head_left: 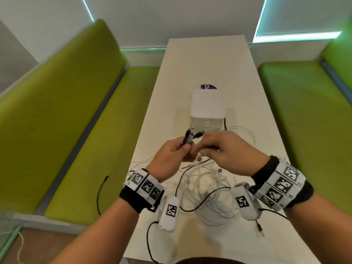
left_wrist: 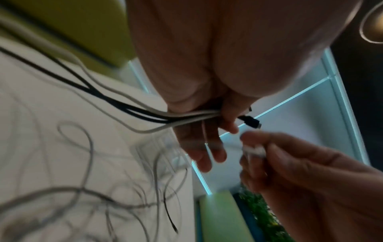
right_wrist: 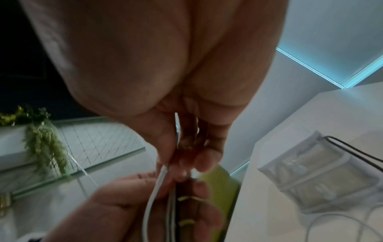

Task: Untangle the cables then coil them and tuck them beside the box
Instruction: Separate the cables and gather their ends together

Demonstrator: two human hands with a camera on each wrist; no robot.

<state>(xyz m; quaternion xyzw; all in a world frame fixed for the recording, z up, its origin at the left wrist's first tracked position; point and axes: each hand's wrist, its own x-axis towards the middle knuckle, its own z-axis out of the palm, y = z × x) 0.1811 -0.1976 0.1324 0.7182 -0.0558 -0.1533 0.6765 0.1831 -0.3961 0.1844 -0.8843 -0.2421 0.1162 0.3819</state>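
Note:
My left hand (head_left: pixel 176 149) is raised above the table and grips a bundle of black and white cable ends (head_left: pixel 57 135); their plugs stick up past my fingers. In the left wrist view the bundle (left_wrist: pixel 186 117) runs under my thumb, and a black plug (left_wrist: pixel 250 122) pokes out. My right hand (head_left: pixel 215 147) meets the left and pinches a white cable (right_wrist: pixel 163 173) between thumb and fingers. A tangle of white and black cables (head_left: pixel 207 191) lies on the table beneath both hands. The white box (head_left: pixel 207 109) stands just beyond my hands.
The narrow white table (head_left: pixel 202 60) runs away from me between two green benches (head_left: pixel 80 115). A black cable (head_left: pixel 102 189) hangs off the table's left edge. A purple sticker (head_left: pixel 208 87) shows behind the box. More white cable loops (head_left: pixel 245 134) lie right of the box.

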